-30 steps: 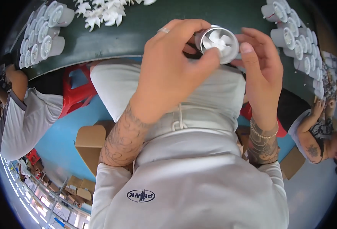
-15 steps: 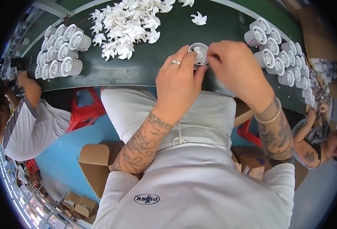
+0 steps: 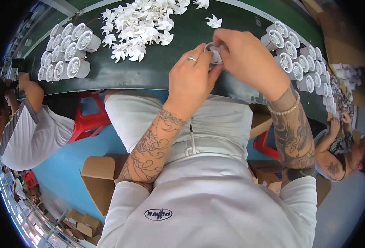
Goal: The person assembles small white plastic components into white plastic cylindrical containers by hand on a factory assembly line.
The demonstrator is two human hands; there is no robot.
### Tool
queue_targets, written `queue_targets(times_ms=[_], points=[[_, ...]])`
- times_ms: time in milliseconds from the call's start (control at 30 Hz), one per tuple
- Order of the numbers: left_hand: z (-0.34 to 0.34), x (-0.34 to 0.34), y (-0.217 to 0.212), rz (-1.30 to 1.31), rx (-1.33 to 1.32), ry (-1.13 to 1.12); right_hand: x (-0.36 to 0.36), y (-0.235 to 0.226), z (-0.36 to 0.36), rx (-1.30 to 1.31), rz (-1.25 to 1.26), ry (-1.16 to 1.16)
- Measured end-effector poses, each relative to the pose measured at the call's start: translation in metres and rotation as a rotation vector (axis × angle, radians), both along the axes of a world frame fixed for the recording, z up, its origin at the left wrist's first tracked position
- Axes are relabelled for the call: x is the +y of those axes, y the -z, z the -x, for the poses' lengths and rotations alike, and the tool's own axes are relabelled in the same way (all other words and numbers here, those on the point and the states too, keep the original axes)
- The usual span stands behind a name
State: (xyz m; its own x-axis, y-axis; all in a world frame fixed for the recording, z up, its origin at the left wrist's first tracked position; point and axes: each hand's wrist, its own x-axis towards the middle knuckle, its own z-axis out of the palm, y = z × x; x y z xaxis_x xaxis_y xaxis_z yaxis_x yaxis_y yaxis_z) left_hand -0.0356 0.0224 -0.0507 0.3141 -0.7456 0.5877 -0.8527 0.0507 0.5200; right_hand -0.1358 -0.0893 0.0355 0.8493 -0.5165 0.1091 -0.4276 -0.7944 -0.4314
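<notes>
My left hand (image 3: 192,76) and my right hand (image 3: 248,58) meet over the near edge of a dark green table (image 3: 149,74). Both grip one small white round housing (image 3: 214,53), mostly hidden by the fingers. My left hand wears a ring; a bead bracelet sits on my right wrist. A heap of white fan impellers (image 3: 139,27) lies beyond my left hand, and one loose impeller (image 3: 213,20) lies just past the housing.
Rows of white cylindrical housings stand at the table's left (image 3: 64,51) and right (image 3: 300,58). A red stool (image 3: 89,120) and an open cardboard box (image 3: 99,182) sit on the blue floor. One seated person is at the left (image 3: 21,124), another at the right (image 3: 343,153).
My hands have carried the housing away from my body toward the table. The fan face seen earlier is now covered by my fingers.
</notes>
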Motion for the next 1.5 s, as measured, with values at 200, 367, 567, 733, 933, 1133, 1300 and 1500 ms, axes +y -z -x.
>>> queue_targets(times_ms=[200, 367, 567, 733, 933, 1133, 1300, 1500], points=[[-0.01, -0.003, 0.008, 0.057, 0.039, 0.107, -0.019, 0.007, 0.004, 0.097, 0.085, -0.191], [0.005, -0.005, -0.002, 0.03, -0.022, -0.02, -0.028, -0.002, -0.01, 0.274, 0.068, -0.224], [0.003, -0.012, -0.006, -0.065, 0.305, 0.119, -0.029, 0.0, -0.009, 0.317, 0.009, -0.161], [0.002, -0.016, -0.011, -0.115, 0.516, 0.173, -0.02, -0.001, 0.0, 0.253, 0.014, -0.134], [0.002, -0.02, -0.014, -0.05, 0.455, 0.168, -0.042, 0.001, 0.018, -0.005, 0.319, -0.06], [-0.007, -0.017, -0.011, -0.174, 0.033, 0.152, -0.09, 0.057, 0.039, -0.128, -0.043, 0.265], [-0.016, -0.01, -0.014, 0.008, 0.122, 0.089, -0.046, 0.064, 0.023, -0.432, 0.13, 0.368], [-0.019, -0.015, -0.006, 0.026, 0.404, -0.007, 0.014, 0.062, 0.023, -0.593, -0.165, 0.341]])
